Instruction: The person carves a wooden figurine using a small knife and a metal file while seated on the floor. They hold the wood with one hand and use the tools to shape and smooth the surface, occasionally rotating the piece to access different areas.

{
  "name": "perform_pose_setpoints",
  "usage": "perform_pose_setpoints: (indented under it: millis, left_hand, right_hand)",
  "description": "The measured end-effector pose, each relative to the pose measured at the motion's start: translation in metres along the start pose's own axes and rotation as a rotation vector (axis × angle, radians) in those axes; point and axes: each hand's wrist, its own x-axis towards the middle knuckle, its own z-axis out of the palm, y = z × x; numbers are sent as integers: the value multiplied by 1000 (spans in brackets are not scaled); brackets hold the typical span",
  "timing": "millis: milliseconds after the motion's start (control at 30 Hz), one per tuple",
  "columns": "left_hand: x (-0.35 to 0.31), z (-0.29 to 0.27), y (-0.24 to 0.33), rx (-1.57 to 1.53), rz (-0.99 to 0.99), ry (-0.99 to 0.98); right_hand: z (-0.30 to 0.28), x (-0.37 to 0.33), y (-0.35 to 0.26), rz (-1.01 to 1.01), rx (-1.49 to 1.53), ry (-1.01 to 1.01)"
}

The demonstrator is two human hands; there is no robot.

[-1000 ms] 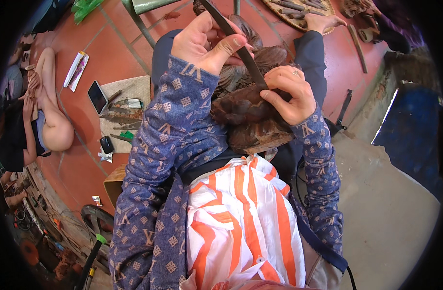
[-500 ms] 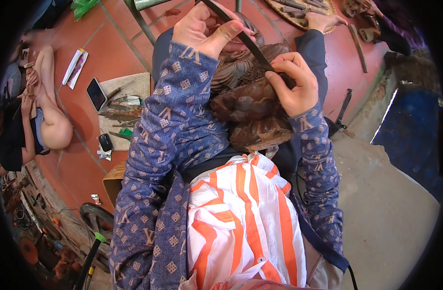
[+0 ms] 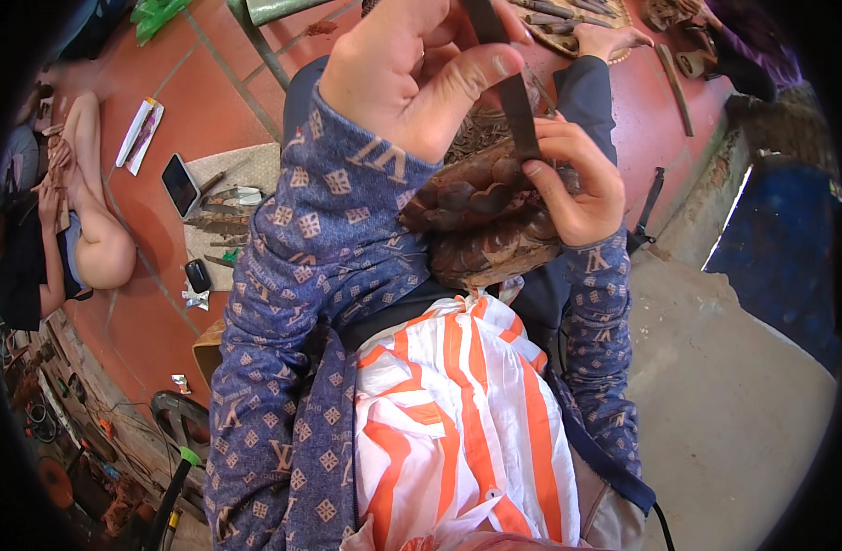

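Between my two raised hands a dark, flat, flexible strip (image 3: 515,106) is stretched. My left hand (image 3: 398,78) pinches its upper part, with the thumb laid across it. At its lower end, my right hand (image 3: 582,184) holds it between thumb and fingers. Below them a dark brown carved wooden piece (image 3: 480,197) with rounded, layered relief rests between my legs. My hands and the strip hide its far part. Where the strip passes over the carving, I cannot tell whether they touch.
To the left, a light mat (image 3: 223,170) bears chisel-like tools beside a phone (image 3: 180,184) and a black computer mouse (image 3: 198,274). Another person (image 3: 95,211) sits at far left. A round tray (image 3: 568,41) of tools lies ahead. A grey metal frame (image 3: 265,41) stands ahead left.
My left hand has come up closer to the camera. The strip has swung steeper, and my right hand has shifted slightly right and nearer to me, still pinching its end.
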Motion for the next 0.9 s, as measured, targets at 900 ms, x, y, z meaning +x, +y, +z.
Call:
perform_pose_setpoints:
  millis: [900]
  left_hand:
    - [9,10,-20,148,-9,36]
  right_hand:
    - [14,0,15,55,-134,-23]
